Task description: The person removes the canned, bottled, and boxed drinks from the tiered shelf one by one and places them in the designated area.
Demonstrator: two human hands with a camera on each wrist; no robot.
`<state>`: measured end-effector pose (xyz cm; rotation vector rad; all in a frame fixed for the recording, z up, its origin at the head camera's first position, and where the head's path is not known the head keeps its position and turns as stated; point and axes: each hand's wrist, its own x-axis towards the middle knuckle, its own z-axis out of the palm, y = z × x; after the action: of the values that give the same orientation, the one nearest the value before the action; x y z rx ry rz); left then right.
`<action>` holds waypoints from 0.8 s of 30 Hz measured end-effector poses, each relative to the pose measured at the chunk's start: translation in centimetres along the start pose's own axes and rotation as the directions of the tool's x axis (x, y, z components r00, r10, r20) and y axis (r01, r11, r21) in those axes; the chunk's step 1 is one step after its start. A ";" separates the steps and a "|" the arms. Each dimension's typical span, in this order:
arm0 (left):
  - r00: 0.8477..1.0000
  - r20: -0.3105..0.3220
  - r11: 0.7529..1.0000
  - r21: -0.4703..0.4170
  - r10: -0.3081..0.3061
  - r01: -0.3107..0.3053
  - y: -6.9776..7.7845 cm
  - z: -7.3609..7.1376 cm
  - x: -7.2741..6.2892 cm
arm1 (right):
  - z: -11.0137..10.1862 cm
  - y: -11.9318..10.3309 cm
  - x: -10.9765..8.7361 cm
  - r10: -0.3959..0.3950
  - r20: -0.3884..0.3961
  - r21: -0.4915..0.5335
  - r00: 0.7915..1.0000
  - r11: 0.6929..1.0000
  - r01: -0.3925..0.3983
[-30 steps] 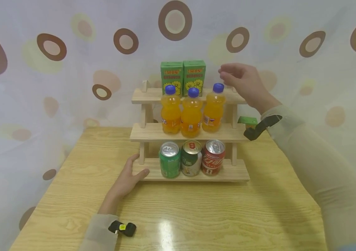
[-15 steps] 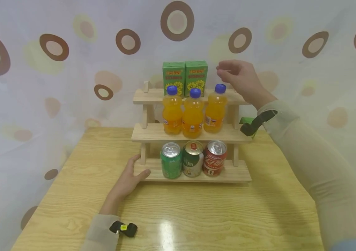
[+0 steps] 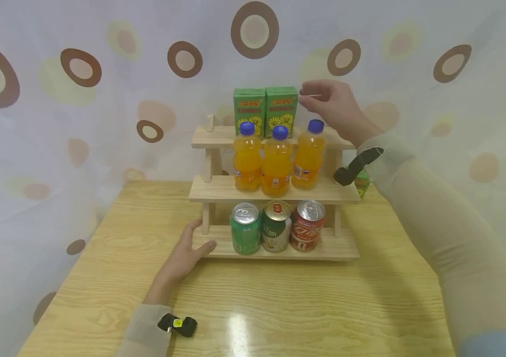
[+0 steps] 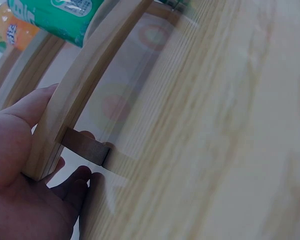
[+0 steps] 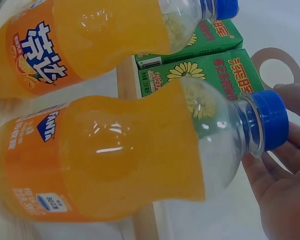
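Note:
A three-tier wooden shelf [image 3: 275,191] stands on the table. My left hand [image 3: 187,253] grips the left end of its lowest board, thumb on top and fingers below in the left wrist view. My right hand [image 3: 335,105] holds nothing, its fingertips right at the edge of the right-hand green drink carton [image 3: 282,111] on the top tier. Another green carton [image 3: 249,111] stands beside that one. In the right wrist view the hand is behind the blue cap of an orange Fanta bottle [image 5: 135,150], one of three on the middle tier.
On the bottom tier stand a green can [image 3: 246,233], a dark green and white can [image 3: 276,230] and a red can [image 3: 307,229]. Another green carton [image 3: 362,184] is on the table behind the shelf's right end, partly hidden by the right wrist's black strap. A patterned cloth hangs behind.
My right hand has moved left and slightly up, from above the right bottle to beside the cartons. The left hand stays on the shelf's end. The whole view has shifted slightly.

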<state>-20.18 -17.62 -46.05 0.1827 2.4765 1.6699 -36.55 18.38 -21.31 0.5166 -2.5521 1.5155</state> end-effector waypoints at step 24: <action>1.000 0.015 1.000 0.002 -0.019 0.019 2.1 -0.1 -1.2 | 0.9 -0.6 1.9 0.037 0.067 -0.067 0.997 0.997 -0.032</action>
<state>-18.95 -17.09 -43.97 0.1712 2.4611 1.6523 -38.09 16.94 -20.72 0.5274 -2.6659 1.4426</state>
